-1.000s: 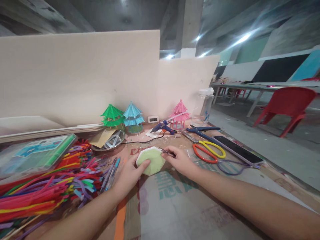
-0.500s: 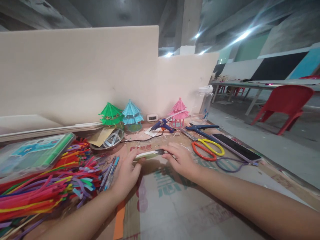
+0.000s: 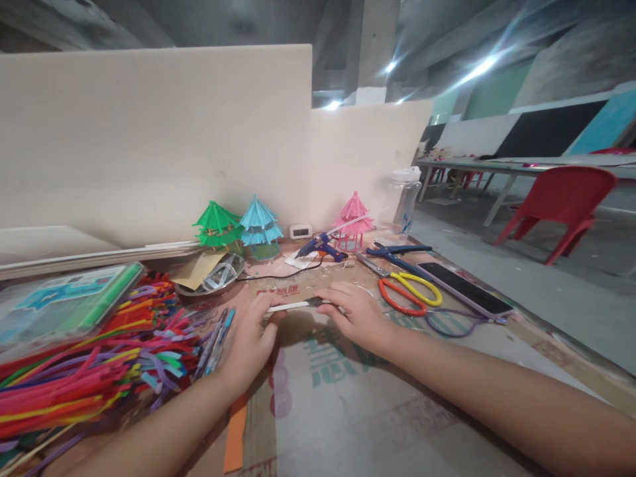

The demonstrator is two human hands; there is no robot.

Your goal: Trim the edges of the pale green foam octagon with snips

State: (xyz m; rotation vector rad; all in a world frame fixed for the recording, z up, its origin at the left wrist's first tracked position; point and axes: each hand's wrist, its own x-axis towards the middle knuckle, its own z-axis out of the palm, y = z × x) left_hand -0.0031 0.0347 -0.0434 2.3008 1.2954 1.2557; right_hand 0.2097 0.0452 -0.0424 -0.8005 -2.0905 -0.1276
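Between my two hands, above the front of the cardboard, is a slim, flat white thing with a dark end (image 3: 292, 306); its exact kind is not clear. My left hand (image 3: 253, 331) is closed on its left end, thumb below and fingers over it. My right hand (image 3: 355, 317) pinches the dark end with thumb and fingers. Just left of my left hand lie several pens (image 3: 217, 344). To the right of my right hand lie scissors (image 3: 410, 295) with an orange and a yellow handle loop.
Bundles of colourful pipe cleaners (image 3: 84, 391) and a clear plastic case (image 3: 64, 305) fill the left. Behind stand green (image 3: 217, 225), blue (image 3: 258, 228) and pink (image 3: 354, 218) small pavilions, a blue glue gun (image 3: 320, 246) and a bottle (image 3: 405, 202). A phone (image 3: 464, 289) lies right.
The slim thing has turned in my hands, so its pale green flat face now shows as a thin white edge. Both hands stay in nearly the same place; the view shifts slightly.
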